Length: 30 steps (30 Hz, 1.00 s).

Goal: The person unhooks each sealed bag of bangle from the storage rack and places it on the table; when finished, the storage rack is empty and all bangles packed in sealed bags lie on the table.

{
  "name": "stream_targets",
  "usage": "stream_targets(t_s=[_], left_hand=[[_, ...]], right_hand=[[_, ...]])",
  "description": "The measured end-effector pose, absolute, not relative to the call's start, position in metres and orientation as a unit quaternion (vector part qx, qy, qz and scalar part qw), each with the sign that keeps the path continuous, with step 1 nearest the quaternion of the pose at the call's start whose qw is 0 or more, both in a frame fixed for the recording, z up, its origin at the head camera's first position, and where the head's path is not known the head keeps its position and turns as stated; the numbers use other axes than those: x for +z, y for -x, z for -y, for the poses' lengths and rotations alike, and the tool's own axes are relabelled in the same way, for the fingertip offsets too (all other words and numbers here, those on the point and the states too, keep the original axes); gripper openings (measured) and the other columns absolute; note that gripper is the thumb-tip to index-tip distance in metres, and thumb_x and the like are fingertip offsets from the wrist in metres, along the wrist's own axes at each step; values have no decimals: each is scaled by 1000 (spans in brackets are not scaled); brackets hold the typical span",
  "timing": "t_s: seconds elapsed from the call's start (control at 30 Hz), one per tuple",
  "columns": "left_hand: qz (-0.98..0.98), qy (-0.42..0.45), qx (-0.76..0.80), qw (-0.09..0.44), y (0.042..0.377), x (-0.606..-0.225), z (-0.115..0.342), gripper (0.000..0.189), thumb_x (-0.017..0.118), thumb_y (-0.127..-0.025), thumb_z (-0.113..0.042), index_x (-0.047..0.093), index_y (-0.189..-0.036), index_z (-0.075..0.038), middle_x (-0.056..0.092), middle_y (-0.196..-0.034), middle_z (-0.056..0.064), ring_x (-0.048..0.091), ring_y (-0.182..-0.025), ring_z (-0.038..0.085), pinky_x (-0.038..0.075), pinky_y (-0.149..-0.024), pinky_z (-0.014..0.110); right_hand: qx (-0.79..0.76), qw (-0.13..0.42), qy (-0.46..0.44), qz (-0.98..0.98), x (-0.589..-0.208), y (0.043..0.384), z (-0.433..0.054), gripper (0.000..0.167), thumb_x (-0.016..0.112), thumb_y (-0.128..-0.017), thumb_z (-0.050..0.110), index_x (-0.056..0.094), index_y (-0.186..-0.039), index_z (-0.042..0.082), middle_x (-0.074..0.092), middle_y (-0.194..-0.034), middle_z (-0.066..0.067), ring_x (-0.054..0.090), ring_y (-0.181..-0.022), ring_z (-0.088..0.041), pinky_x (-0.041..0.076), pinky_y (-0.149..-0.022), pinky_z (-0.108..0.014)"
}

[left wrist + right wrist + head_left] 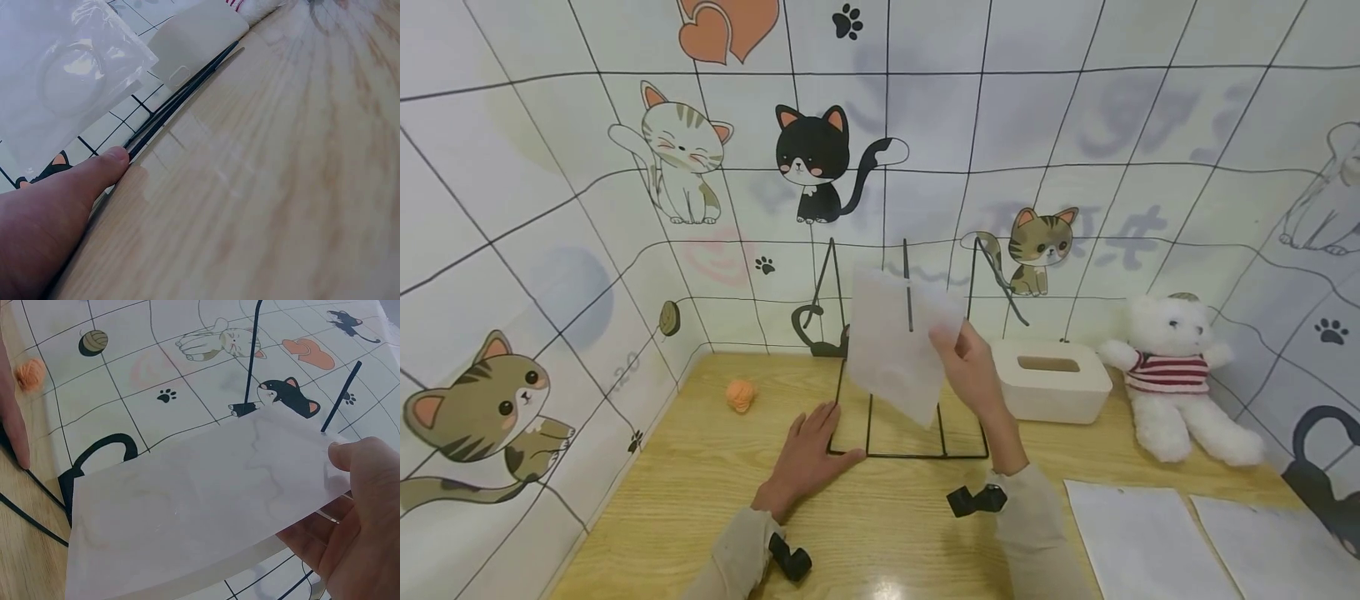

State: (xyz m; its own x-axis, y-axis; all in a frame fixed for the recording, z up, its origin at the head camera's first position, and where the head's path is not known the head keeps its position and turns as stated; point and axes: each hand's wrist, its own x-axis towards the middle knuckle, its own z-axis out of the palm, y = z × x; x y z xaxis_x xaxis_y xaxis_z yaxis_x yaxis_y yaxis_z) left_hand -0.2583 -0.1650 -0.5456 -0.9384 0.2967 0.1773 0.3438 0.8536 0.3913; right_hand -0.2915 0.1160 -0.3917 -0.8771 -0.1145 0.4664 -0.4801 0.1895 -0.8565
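A black wire rack [964, 456] with upright wires and prongs stands on the wooden table. My right hand [976, 367] pinches a thin, translucent white plastic packet [891, 358] by its right side, thumb [353, 453] on the near face and fingers behind. The rack's middle prong [910, 308] appears to pass through the packet near its top edge. A faint ring shape shows on the packet [69, 75] in the left wrist view. My left hand [805, 454] rests on the table at the rack's front left corner, its thumb [115, 156] touching the base wire.
A white tissue box [1052, 396] and a white teddy bear [1172, 375] in a striped shirt stand to the right. Two more white packets [1150, 533] [1273, 542] lie at the front right. A small orange yarn ball [741, 396] sits left of the rack. Cat-patterned walls enclose the table.
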Motion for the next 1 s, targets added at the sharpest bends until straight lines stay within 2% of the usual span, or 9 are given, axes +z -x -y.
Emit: stream_targets(t_s=[0.13,0.2,0.43,0.67,0.87,1.0], left_hand=[[961,166,-211,60,259,-545,165,98,53,-89,-72,27,-159,-8,27,-165,9,23,-154,27,14,-124,53],[959,169,-217,66,258,-544,165,98,55,-89,-71,29,-158,-7,28,-164,9,24,-153,28,15,-124,54],[956,173,-228,70,256,-545,165,97,56,-88,-71,30,-157,-8,30,-164,9,25,-153,28,16,-124,54],[957,167,-228,61,257,-547,165,98,54,-88,-73,27,-159,-10,27,-165,7,22,-154,26,13,-125,52],[958,166,-228,60,256,-547,165,98,54,-88,-73,27,-159,-10,27,-165,7,22,-154,26,13,-125,52],[956,169,-231,59,256,-546,165,98,55,-89,-71,27,-159,-9,27,-165,8,22,-154,27,13,-125,53]], right_hand=[[594,144,-186,769,-387,289,-113,39,48,-107,22,50,-142,5,58,-137,-19,63,-118,-34,54,-96,-49],[591,138,-185,773,-385,286,-113,39,45,-108,23,50,-141,5,58,-136,-20,63,-117,-35,53,-96,-53],[567,104,-211,790,-375,275,-118,40,44,-108,33,50,-140,10,61,-129,-16,64,-112,-30,53,-93,-48],[546,52,-234,803,-364,263,-129,45,46,-107,34,45,-145,11,58,-135,-14,59,-123,-30,48,-102,-53],[562,73,-244,787,-360,260,-126,44,48,-106,34,46,-148,20,59,-136,-6,61,-118,-22,53,-96,-39],[562,92,-243,785,-356,256,-125,40,47,-106,38,52,-144,25,59,-137,0,62,-115,-18,53,-94,-37]])
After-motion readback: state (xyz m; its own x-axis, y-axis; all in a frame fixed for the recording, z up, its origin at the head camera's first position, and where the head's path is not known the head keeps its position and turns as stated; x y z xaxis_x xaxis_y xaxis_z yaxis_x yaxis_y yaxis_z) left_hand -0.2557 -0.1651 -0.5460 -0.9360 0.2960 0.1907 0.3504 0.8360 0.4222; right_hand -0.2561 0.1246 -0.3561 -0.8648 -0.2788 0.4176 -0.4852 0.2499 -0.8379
